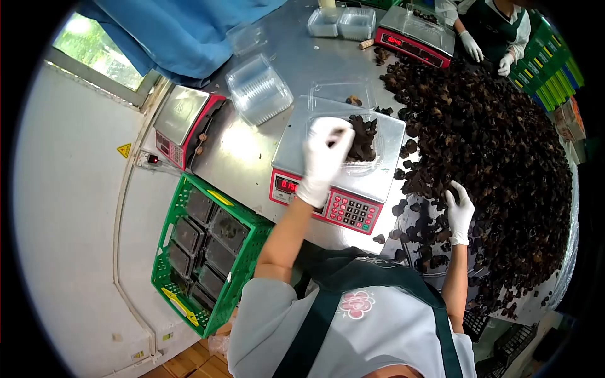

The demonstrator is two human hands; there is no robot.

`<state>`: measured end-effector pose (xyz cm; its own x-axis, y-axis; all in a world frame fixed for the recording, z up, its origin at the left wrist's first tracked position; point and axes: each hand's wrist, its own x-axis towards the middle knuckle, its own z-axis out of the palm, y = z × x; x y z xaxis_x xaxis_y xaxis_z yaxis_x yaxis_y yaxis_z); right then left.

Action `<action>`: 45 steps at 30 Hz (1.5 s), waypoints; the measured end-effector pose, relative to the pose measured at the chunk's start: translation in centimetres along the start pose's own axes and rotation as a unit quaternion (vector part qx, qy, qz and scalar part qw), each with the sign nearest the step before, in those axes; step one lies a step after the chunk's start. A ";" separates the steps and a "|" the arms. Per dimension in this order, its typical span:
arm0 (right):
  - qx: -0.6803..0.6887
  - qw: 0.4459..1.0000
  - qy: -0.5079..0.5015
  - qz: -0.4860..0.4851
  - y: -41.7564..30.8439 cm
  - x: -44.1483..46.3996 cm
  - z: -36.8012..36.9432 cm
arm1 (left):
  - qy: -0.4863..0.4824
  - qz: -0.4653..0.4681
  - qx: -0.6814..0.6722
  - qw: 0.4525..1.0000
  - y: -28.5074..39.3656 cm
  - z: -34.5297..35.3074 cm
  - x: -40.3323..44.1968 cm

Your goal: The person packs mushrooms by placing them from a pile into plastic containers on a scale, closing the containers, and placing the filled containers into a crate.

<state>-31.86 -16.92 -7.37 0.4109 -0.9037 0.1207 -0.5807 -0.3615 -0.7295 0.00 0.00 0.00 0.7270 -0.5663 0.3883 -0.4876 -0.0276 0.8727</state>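
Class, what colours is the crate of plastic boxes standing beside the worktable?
The crate is green, with yellow handles; the head view shows it best.

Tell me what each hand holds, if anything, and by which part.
Right hand: nothing visible in its grasp. Left hand, blurred over the scale: cannot tell whether its curled fingers hold anything.

Near scale [362,188] starts 0.15; far scale [414,44] 0.040; wall warning triangle [124,150].

White wall [75,183], sunlit window [101,53], blue cloth [183,38], shiny metal table [242,170]
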 end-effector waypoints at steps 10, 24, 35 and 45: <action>0.110 0.990 -0.049 -0.068 -10.4 2.9 1.3 | 0.029 0.000 0.096 0.995 -3.1 -6.2 5.5; 0.143 0.983 -0.104 -0.056 -13.0 5.3 4.4 | -0.081 -0.289 -0.076 0.951 -9.6 -5.8 12.7; 0.035 0.941 -0.130 -0.312 -16.8 6.1 9.9 | -0.050 -0.294 -0.057 0.953 -10.7 -1.5 13.7; 0.119 0.984 -0.086 -0.097 -10.7 6.3 6.4 | -0.009 -0.192 -0.262 0.946 -6.8 -4.9 10.8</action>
<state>-18.55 -17.32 -3.11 0.6223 -0.7633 0.1735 -0.3063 -0.4414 -0.8434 13.55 -1.92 -0.26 0.7913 -0.6113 0.0116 0.1211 0.1753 0.9771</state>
